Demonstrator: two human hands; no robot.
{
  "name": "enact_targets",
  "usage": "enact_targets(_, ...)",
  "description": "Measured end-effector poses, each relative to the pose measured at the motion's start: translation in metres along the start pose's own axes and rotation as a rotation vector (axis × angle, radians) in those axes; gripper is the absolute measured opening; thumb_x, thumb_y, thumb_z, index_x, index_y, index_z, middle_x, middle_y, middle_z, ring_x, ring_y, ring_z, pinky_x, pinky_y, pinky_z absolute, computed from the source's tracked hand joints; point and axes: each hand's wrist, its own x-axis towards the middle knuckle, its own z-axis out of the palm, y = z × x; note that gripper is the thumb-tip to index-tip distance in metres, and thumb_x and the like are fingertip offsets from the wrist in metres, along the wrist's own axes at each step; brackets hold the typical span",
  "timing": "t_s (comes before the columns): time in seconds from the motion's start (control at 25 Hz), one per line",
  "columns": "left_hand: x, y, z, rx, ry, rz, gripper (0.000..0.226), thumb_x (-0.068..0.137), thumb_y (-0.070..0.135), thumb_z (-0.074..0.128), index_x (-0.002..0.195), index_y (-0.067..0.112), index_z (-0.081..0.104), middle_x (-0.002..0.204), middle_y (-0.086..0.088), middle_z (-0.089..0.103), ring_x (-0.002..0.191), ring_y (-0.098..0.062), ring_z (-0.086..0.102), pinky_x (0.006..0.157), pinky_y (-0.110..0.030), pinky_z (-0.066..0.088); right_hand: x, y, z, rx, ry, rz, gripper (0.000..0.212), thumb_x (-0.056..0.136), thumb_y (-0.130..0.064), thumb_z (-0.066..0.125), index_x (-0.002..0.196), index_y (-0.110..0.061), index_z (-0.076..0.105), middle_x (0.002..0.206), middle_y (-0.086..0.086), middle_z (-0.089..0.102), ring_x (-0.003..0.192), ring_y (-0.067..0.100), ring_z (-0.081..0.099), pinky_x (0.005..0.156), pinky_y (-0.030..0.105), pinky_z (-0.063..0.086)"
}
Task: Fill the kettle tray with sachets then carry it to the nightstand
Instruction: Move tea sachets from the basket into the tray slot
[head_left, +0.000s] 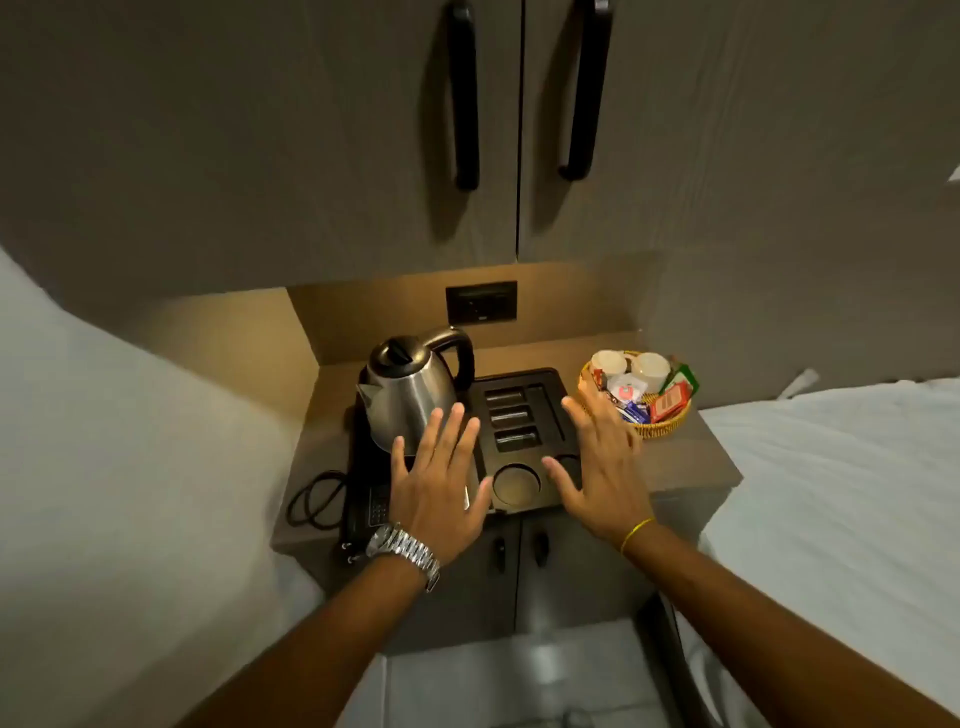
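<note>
While your 2 hands hover over the cabinet top (691, 467), neither holds anything. Left hand (441, 478): fingers spread flat, palm down, in front of the steel kettle (410, 395); metal watch (402, 551) on the wrist. Right hand (602, 467): fingers splayed wide, palm down, above the right side of the black kettle tray (545, 384); yellow band (636, 532) on the wrist. Tray sits on the cabinet top between 2 white beds. Kettle stands upright on the tray's left part. 3 short slots (511, 418) plus 1 long slot beside them look unfilled; a round cup recess (517, 486) shows between your hands. Sachets (670, 402) lie in the wicker basket (670, 426) just right of the tray, with 2 white cups (649, 366) at its back. Black cord (314, 501) coils left of the tray.
</note>
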Motion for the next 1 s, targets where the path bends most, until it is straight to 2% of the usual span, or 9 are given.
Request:
enact_targets(0.16,-0.036,-0.024,0.070,0.069,-0.324,-0.178,0.085,0.086,0.066,0.042,0.159,0.029,0.023,0.170,-0.001,0.020,0.157,-0.025,0.020,0.117,-0.066,0.032,-0.053,0.031,0.062,-0.097,-0.374,0.107,0.080,0.094,-0.066,0.042,0.161,-0.026,0.029,0.174,0.001,0.009,0.160,0.026,0.012,0.120,0.060,0.026)
enact_targets(0.28,-0.043,-0.032,0.091,0.132,-0.422,-0.178,0.083,0.083,0.067,0.045,0.155,0.026,0.037,0.165,-0.005,0.034,0.152,-0.028,0.034,0.115,-0.064,0.035,-0.069,0.054,0.078,-0.108,-0.446,0.085,0.078,0.097,-0.066,0.036,0.163,-0.028,0.025,0.174,0.000,0.009,0.161,0.024,0.010,0.124,0.060,0.021)
enact_targets(0.36,-0.041,-0.034,0.096,0.135,-0.444,-0.174,0.084,0.079,0.061,0.062,0.152,0.023,0.043,0.161,-0.006,0.042,0.147,-0.030,0.042,0.111,-0.064,0.038,-0.072,0.061,0.081,-0.100,-0.470,0.055,0.074,0.099,-0.065,0.034,0.163,-0.028,0.026,0.174,-0.002,0.012,0.160,0.022,0.011,0.125,0.059,0.019)
enact_targets(0.44,-0.041,-0.033,0.098,0.092,-0.465,-0.194,0.093,0.068,0.051,0.082,0.149,0.021,0.047,0.157,-0.008,0.047,0.142,-0.031,0.049,0.106,-0.065,0.043,-0.069,0.071,0.081,-0.053,-0.427,-0.012,0.069,0.101,-0.064,0.033,0.159,-0.028,0.033,0.172,-0.004,0.022,0.159,0.019,0.020,0.123,0.054,0.020)
enact_targets(0.52,-0.040,-0.033,0.101,0.084,-0.415,-0.186,0.099,0.060,0.043,0.090,0.148,0.020,0.048,0.155,-0.009,0.050,0.139,-0.031,0.051,0.102,-0.066,0.045,-0.044,0.094,0.071,0.008,-0.289,0.039,0.059,0.101,-0.060,0.040,0.149,-0.026,0.047,0.159,-0.006,0.044,0.146,0.018,0.042,0.114,0.044,0.032)
enact_targets(0.6,-0.039,-0.032,0.101,0.078,-0.376,-0.194,0.100,0.058,0.038,0.091,0.147,0.020,0.049,0.154,-0.009,0.051,0.138,-0.031,0.052,0.101,-0.066,0.045,-0.004,0.124,0.056,0.062,-0.029,0.349,0.047,0.098,-0.050,0.056,0.134,-0.020,0.058,0.136,0.000,0.061,0.123,0.021,0.058,0.100,0.042,0.047)
enact_targets(0.68,-0.040,-0.029,0.103,0.077,-0.370,-0.209,0.096,0.060,0.035,0.089,0.147,0.019,0.050,0.153,-0.010,0.051,0.138,-0.032,0.052,0.101,-0.067,0.044,0.037,0.157,0.039,0.082,0.167,0.746,0.044,0.093,-0.044,0.066,0.125,-0.015,0.062,0.124,0.008,0.065,0.112,0.026,0.063,0.092,0.045,0.056)
enact_targets(0.8,-0.040,-0.029,0.106,0.122,-0.320,-0.191,0.092,0.064,0.040,0.082,0.147,0.020,0.050,0.155,-0.008,0.049,0.140,-0.030,0.050,0.101,-0.067,0.043,0.078,0.187,0.027,0.171,0.236,1.138,0.049,0.089,-0.046,0.072,0.124,-0.013,0.063,0.125,0.011,0.066,0.110,0.031,0.068,0.093,0.046,0.057)
enact_targets(1.0,-0.043,-0.038,0.114,0.132,-0.292,-0.178,0.080,0.070,0.040,0.061,0.147,0.023,0.050,0.158,-0.002,0.043,0.143,-0.025,0.044,0.101,-0.063,0.043,0.087,0.184,0.045,0.283,0.232,1.173,0.035,0.088,-0.041,0.073,0.106,-0.010,0.074,0.103,0.014,0.078,0.089,0.031,0.076,0.069,0.033,0.056)
